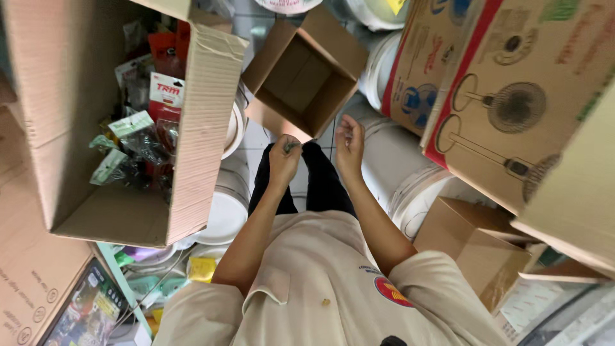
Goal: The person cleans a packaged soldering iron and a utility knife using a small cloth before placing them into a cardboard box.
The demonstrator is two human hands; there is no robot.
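Sitting at the left, a big carton (96,128) holds packets in clear and red wrap. Next, the left hand (284,160) is closed around 1 small greenish item (292,147), pinched at the fingertips; it looks light and stiff, best held by its edges. The right hand (349,142) hangs just beside it, fingers loosely curled, holding nothing. An empty small box (307,74) lies just beyond both hands.

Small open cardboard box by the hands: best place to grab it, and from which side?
Grip the small open box by a side wall just under the rim, coming from its open mouth. The flaps are folded outward and it looks empty inside, so the walls are free to pinch.
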